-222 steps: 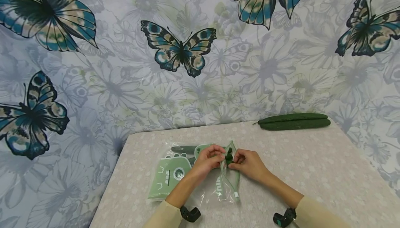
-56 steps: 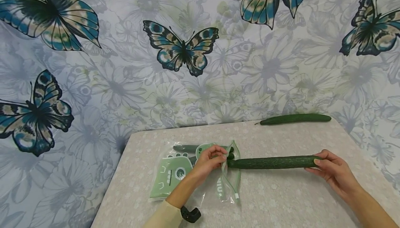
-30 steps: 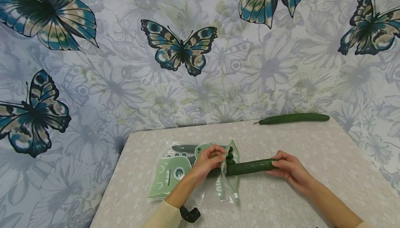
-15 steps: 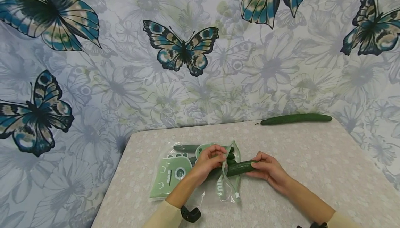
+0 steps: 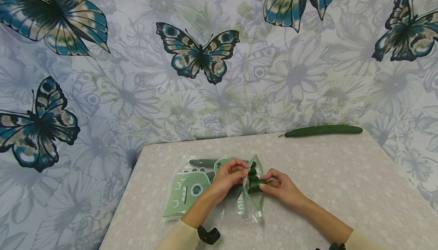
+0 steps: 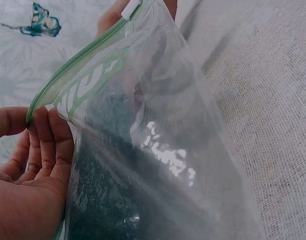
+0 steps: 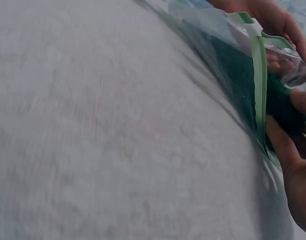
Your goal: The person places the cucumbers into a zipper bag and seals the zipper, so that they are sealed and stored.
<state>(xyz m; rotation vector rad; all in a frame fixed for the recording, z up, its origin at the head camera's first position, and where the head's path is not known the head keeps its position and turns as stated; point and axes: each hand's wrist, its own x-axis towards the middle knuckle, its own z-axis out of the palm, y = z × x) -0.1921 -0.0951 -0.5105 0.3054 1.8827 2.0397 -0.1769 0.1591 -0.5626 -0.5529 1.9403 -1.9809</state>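
A clear zip bag with green cartoon print lies on the table, several cucumbers inside it. My left hand pinches the green-edged rim of its mouth; the left wrist view shows thumb and fingers on that zip edge. My right hand holds the end of a dark green cucumber most of the way inside the bag. In the right wrist view, fingers of the right hand lie around the cucumber's end at the bag's mouth. A white slider sits at the near end of the zip.
Another cucumber lies at the table's back right edge. A pale patterned cloth covers the table. Behind it hangs a floral backdrop with printed butterflies.
One of two back-edge cucumbers was picked up by my right hand. It has slid leftward into the bag until only its end sticks out. My left hand stayed on the rim.
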